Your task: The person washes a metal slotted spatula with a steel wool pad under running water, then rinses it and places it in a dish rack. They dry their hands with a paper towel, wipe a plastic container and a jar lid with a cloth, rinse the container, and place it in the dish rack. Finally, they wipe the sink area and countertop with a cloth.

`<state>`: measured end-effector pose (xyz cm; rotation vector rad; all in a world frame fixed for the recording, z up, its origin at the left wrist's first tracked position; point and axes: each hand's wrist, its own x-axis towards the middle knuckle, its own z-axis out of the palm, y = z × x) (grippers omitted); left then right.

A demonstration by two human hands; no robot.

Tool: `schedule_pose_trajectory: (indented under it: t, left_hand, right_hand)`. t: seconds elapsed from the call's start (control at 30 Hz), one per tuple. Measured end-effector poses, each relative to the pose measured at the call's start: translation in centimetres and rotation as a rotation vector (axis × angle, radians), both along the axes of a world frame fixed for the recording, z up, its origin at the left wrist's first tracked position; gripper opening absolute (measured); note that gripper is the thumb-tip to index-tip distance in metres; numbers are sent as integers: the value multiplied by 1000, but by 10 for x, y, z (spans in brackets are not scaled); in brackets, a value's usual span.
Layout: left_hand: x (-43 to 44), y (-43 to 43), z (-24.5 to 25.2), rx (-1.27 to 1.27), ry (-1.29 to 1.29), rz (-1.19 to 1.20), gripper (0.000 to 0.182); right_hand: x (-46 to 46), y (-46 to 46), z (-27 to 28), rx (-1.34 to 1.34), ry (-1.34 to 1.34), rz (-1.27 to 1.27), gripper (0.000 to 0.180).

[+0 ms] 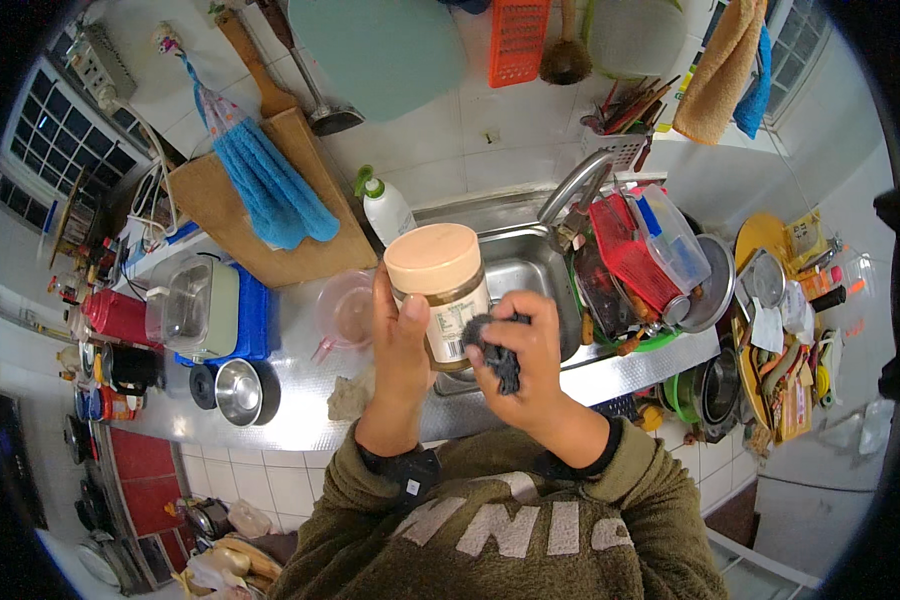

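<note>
A jar [441, 319] with a peach-coloured lid [432, 259] is held up before me, tilted slightly, in front of the steel sink [525, 262]. My left hand [401, 345] grips its left side, thumb along the front. The jar's pale label bears writing and a barcode. In my right hand [529, 360] is a dark grey scrubbing cloth [501, 358], pressed against the label's right edge. The fingers partly cover the cloth, so its full shape is hidden.
Behind the jar stands a white pump bottle [387, 206]. A pink plastic cup [346, 309] and a steel bowl [239, 392] sit on the counter to the left. The faucet [576, 184] arches over the sink; right of it are a red basket [630, 240] and stacked dishes.
</note>
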<state>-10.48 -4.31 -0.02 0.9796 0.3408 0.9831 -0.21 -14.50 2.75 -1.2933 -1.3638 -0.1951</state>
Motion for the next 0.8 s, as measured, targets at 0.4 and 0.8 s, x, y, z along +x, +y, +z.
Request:
schedule_pose_trajectory:
  t: [0.4, 0.8]
  left_hand:
    - [-4, -10, 3, 36, -39, -28, 83]
    - [-2, -7, -10, -34, -78, 5, 82]
  right_hand:
    - [16, 2, 3, -75, 396, 115, 24]
    - [1, 15, -5, 38, 339, -12, 22]
